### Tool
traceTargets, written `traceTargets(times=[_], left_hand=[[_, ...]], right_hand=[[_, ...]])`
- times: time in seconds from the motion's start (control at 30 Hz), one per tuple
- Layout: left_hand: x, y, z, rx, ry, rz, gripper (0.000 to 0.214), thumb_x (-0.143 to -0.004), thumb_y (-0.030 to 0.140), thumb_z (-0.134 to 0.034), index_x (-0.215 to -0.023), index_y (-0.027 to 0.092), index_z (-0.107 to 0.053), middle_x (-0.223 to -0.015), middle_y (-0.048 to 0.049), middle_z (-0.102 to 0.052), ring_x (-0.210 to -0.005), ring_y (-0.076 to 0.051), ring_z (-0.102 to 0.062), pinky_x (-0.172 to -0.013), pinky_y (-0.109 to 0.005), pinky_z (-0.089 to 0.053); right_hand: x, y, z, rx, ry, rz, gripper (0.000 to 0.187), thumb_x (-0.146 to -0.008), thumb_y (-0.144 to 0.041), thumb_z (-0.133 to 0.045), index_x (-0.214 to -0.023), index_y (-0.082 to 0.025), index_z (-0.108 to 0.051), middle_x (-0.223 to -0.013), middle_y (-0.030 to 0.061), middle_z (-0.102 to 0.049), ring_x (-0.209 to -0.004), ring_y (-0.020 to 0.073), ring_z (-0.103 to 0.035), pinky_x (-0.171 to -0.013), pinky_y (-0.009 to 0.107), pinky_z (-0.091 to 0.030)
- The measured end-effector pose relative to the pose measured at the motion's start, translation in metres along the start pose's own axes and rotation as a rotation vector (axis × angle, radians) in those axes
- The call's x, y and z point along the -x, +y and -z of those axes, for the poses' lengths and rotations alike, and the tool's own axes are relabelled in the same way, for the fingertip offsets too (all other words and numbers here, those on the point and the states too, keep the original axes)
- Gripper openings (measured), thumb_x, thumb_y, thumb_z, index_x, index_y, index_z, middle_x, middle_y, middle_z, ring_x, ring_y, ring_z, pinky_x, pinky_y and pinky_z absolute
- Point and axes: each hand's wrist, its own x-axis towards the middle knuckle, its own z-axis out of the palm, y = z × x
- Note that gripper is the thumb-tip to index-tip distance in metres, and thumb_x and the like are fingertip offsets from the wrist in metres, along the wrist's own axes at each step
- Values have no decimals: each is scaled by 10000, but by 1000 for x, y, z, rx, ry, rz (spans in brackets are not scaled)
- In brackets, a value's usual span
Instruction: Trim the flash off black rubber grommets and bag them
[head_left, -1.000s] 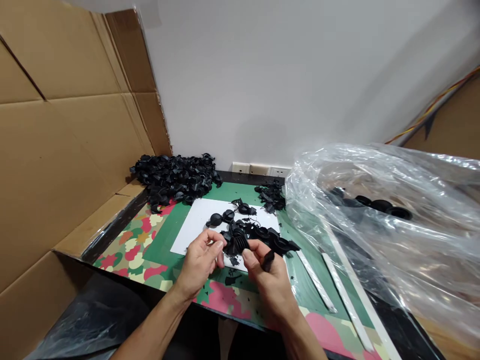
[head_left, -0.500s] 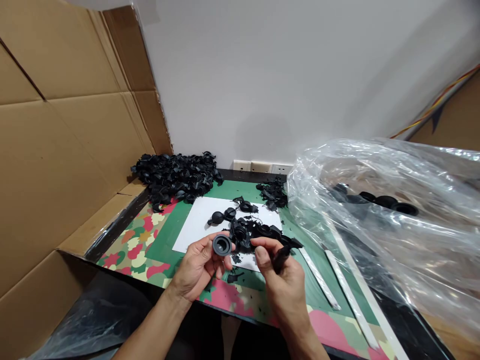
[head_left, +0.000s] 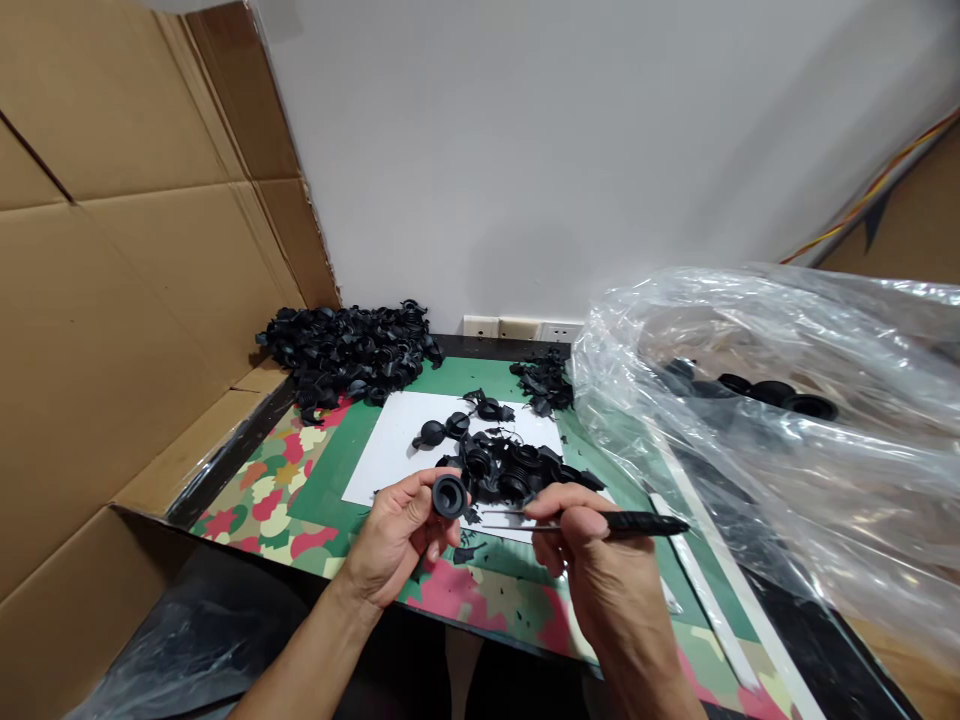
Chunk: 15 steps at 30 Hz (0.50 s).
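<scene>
My left hand (head_left: 395, 535) pinches a small round black rubber part (head_left: 449, 495) with a hollow middle, held just above the table's near edge. My right hand (head_left: 600, 570) grips a thin black knife-like tool (head_left: 622, 522), its metal tip pointing left toward the part. Behind both hands a cluster of similar black rubber parts (head_left: 510, 470) lies on a white sheet (head_left: 390, 450).
A large heap of black rubber pieces (head_left: 345, 350) lies at the back left, a smaller one (head_left: 544, 385) at the back centre. A clear plastic bag (head_left: 787, 440) holding black parts fills the right. Cardboard (head_left: 112, 300) walls the left. The mat (head_left: 262, 490) is green with camouflage edges.
My left hand has turned the round part so its opening faces me. My right hand has swung the black tool from upright to lying level, tip toward the part.
</scene>
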Motion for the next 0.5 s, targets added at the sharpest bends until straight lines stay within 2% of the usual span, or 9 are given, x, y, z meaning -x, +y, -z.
traceTargets(times=[0.1,0.2,0.27,0.37,0.5], left_hand=[[0,-1,-2,12,-3,13,348,-699,360,-780,-947,121,-734,-741,-78,-691,-504,-121,-613,-349,-149,-395],[1,-1,-2,23,-15,43,355,-710,372,-770,-954,117,-727,-661,-62,-673,-486,-121,-604,-362,-151,-404],[2,-1,-1,28,-15,60,362,-715,377,-764,-962,116,-723,-671,-68,-680,-488,-125,-609,-366,-153,-406],[2,-2,0,32,-10,70,366,-709,370,-771,-964,113,-720,-706,-82,-696,-491,-129,-618,-364,-153,-402],[2,-3,-1,45,-15,67,376,-695,374,-783,-953,109,-720,-595,-43,-657,-452,-119,-602,-360,-149,-395]], right_hand=[[1,3,-3,-156,-56,-123,448,-616,-602,-767,-690,-169,-675,-449,-24,-534,-413,111,-469,-438,234,-341],[2,2,-8,-154,-106,-159,350,-635,-485,-808,-748,-182,-675,-485,-31,-564,-443,114,-517,-473,232,-404],[3,0,-11,-74,-116,-91,261,-695,-422,-782,-795,-198,-694,-551,-28,-579,-479,113,-540,-499,234,-439],[5,-3,-15,107,-138,127,156,-773,-359,-723,-862,-231,-730,-680,-5,-594,-574,124,-571,-555,242,-474],[7,-3,-17,322,-174,357,127,-824,-316,-672,-898,-242,-744,-801,38,-616,-721,161,-612,-615,253,-509]])
